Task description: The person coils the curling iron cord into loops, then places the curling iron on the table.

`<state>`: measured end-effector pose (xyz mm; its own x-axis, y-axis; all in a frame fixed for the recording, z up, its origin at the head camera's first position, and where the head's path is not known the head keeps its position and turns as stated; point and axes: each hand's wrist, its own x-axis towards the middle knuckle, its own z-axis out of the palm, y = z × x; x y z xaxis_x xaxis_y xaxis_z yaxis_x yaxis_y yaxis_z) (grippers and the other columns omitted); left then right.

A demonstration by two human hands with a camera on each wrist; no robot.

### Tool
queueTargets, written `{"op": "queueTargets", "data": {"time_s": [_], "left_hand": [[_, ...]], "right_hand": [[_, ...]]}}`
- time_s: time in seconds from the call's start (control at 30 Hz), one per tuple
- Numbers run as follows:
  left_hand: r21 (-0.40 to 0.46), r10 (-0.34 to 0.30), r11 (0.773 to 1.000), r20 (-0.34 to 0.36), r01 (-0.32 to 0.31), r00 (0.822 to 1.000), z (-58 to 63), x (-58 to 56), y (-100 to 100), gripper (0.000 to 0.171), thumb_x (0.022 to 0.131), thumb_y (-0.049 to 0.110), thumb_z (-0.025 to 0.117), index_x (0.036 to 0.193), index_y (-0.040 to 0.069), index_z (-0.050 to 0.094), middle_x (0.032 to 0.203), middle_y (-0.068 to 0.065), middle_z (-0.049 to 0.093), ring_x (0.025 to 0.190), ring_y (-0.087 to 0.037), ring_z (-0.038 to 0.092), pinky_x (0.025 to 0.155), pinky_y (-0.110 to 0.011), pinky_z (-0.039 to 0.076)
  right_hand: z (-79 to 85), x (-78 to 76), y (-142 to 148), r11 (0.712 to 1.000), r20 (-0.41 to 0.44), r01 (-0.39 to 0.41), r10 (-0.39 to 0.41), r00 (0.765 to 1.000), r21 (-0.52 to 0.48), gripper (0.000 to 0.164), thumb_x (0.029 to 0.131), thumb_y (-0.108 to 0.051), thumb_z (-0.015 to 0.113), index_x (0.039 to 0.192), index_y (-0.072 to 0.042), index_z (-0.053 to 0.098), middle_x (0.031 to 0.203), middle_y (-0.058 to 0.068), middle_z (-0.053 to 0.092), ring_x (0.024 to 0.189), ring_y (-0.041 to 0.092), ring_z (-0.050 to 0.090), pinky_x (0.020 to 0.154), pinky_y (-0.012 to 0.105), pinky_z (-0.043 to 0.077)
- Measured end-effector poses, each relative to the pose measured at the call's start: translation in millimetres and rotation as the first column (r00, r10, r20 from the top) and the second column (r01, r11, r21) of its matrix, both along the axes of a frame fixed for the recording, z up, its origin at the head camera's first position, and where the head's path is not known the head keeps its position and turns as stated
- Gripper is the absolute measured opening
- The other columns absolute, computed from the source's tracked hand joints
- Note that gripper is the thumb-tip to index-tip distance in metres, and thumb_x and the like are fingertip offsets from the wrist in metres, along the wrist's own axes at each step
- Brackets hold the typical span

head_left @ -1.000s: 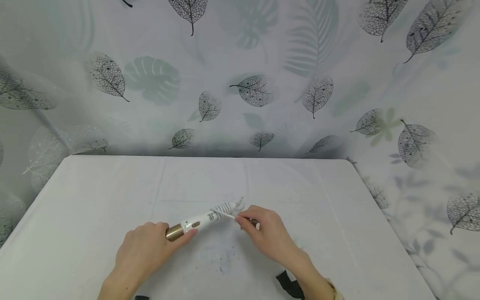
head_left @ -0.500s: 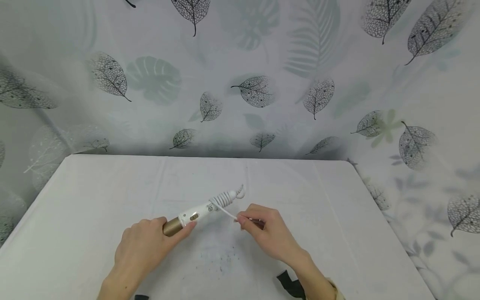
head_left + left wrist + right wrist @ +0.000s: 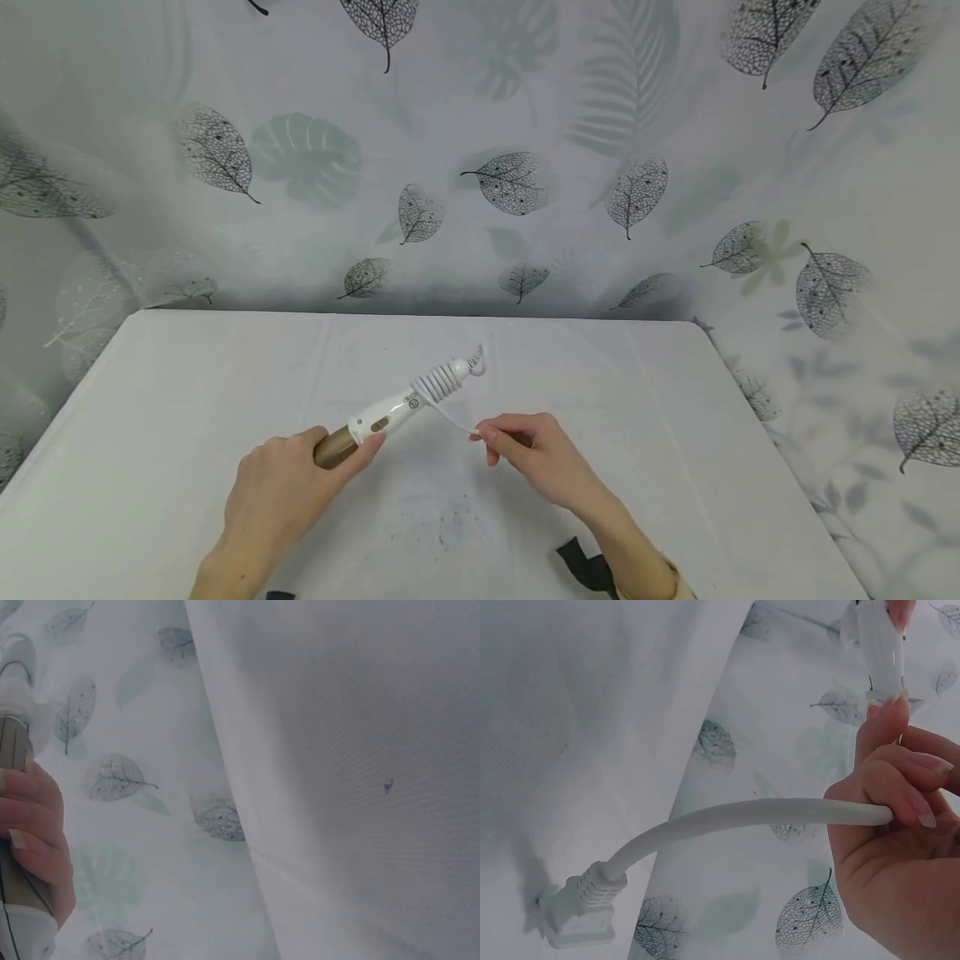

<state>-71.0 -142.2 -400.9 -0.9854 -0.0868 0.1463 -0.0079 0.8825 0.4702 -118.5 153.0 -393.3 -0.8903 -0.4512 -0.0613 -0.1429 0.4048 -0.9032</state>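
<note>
A curling iron [image 3: 386,412] with a white handle and gold barrel slants up to the right in the head view. My left hand [image 3: 281,479] grips its gold part, and in the left wrist view the fingers [image 3: 37,825] curl round it. White cord [image 3: 438,382] is coiled in several turns about the handle. From these coils a stretch of cord runs to my right hand [image 3: 536,454], which pinches it between thumb and fingers. The right wrist view shows more cord [image 3: 750,814] leaving that hand, ending in a white plug [image 3: 581,911] low over the tabletop.
A white table [image 3: 637,417] extends under both hands, with dark specks [image 3: 442,525] near its middle. Leaf-patterned cloth [image 3: 465,167] rises behind it and to the sides. A black piece [image 3: 585,567] shows beside the right forearm.
The curling iron's handle end has risen farther up the view, and my left hand has shifted slightly left. More cord now shows between the coils and my right hand, whose fingers have changed position.
</note>
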Motion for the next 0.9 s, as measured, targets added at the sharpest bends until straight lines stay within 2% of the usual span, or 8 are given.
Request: {"op": "queueTargets", "data": {"time_s": [0.1, 0.2, 0.33, 0.5, 0.63, 0.7, 0.8, 0.9], "left_hand": [[-0.003, -0.012, 1.000, -0.001, 0.012, 1.000, -0.4, -0.4, 0.5, 0.065, 0.084, 0.072, 0.062, 0.059, 0.016, 0.040, 0.053, 0.006, 0.029, 0.047, -0.011, 0.030, 0.046, -0.027, 0.024], [0.006, -0.023, 1.000, 0.009, 0.023, 1.000, -0.1, -0.2, 1.9, 0.064, 0.083, 0.072, 0.063, 0.060, 0.016, 0.042, 0.053, 0.006, 0.030, 0.048, -0.011, 0.030, 0.046, -0.027, 0.023], [0.023, -0.046, 0.999, -0.016, 0.046, 0.999, -0.5, 0.9, 4.4, 0.062, 0.082, 0.069, 0.067, 0.060, 0.017, 0.042, 0.052, 0.007, 0.028, 0.047, -0.009, 0.028, 0.046, -0.025, 0.022], [0.020, -0.094, 0.995, -0.065, 0.096, 0.993, -2.5, 1.0, 6.5, 0.056, 0.081, 0.063, 0.071, 0.060, 0.019, 0.043, 0.051, 0.009, 0.027, 0.047, -0.007, 0.028, 0.047, -0.024, 0.022], [0.033, -0.153, 0.987, -0.064, 0.155, 0.986, -3.1, 2.9, 8.5, 0.049, 0.081, 0.062, 0.073, 0.062, 0.023, 0.049, 0.050, 0.013, 0.031, 0.049, -0.004, 0.032, 0.049, -0.022, 0.026], [0.049, -0.186, 0.981, -0.067, 0.189, 0.980, -3.7, 4.2, 9.7, 0.047, 0.080, 0.060, 0.075, 0.062, 0.026, 0.048, 0.050, 0.016, 0.030, 0.049, -0.002, 0.032, 0.049, -0.021, 0.026], [0.065, -0.225, 0.971, -0.088, 0.231, 0.970, -4.7, 5.5, 10.7, 0.047, 0.079, 0.057, 0.077, 0.061, 0.028, 0.045, 0.051, 0.020, 0.025, 0.048, 0.002, 0.028, 0.048, -0.019, 0.026], [0.074, -0.262, 0.960, -0.110, 0.271, 0.959, -5.2, 6.1, 11.1, 0.046, 0.079, 0.056, 0.078, 0.061, 0.030, 0.045, 0.051, 0.024, 0.024, 0.048, 0.003, 0.027, 0.047, -0.018, 0.026]], "right_hand": [[0.5, 0.3, 1.3, 1.000, -0.001, -0.029, 0.029, 1.000, 0.006, 0.023, 0.102, -0.033, 0.057, 0.101, -0.017, 0.073, 0.075, 0.002, 0.063, 0.077, 0.007, 0.056, 0.078, 0.027, 0.045], [-1.3, 0.2, 0.6, 0.998, -0.043, -0.054, 0.055, 0.998, 0.018, 0.023, 0.103, -0.030, 0.056, 0.104, -0.014, 0.073, 0.074, -0.004, 0.061, 0.083, 0.010, 0.061, 0.079, 0.027, 0.046], [-3.2, -1.2, -0.5, 0.994, -0.105, -0.081, 0.088, 0.991, 0.069, 0.023, 0.104, -0.026, 0.055, 0.106, -0.012, 0.073, 0.073, -0.004, 0.061, 0.065, 0.007, 0.048, 0.068, 0.024, 0.043], [-5.8, -3.6, 1.6, 0.991, -0.131, -0.085, 0.099, 0.986, 0.103, 0.023, 0.104, -0.023, 0.054, 0.102, -0.010, 0.073, 0.069, 0.001, 0.061, 0.059, 0.004, 0.041, 0.058, 0.022, 0.038], [-8.4, -3.4, 0.4, 0.989, -0.120, -0.093, 0.106, 0.987, 0.111, 0.021, 0.104, -0.015, 0.054, 0.097, -0.005, 0.071, 0.066, -0.003, 0.056, 0.054, 0.002, 0.039, 0.051, 0.020, 0.035], [-9.1, -2.6, -0.6, 0.989, -0.123, -0.096, 0.110, 0.986, 0.115, 0.017, 0.102, -0.008, 0.054, 0.096, -0.005, 0.069, 0.066, -0.003, 0.054, 0.055, 0.002, 0.042, 0.050, 0.020, 0.036], [-9.0, -0.6, -1.1, 0.989, -0.136, -0.055, 0.074, 0.988, 0.138, 0.019, 0.101, 0.000, 0.051, 0.089, -0.007, 0.064, 0.066, -0.004, 0.053, 0.055, 0.003, 0.041, 0.051, 0.021, 0.037], [-8.3, 0.7, -0.8, 0.989, -0.130, -0.027, 0.046, 0.990, 0.145, 0.021, 0.100, 0.001, 0.051, 0.084, -0.009, 0.061, 0.065, -0.004, 0.053, 0.058, 0.003, 0.041, 0.054, 0.022, 0.037]]}}
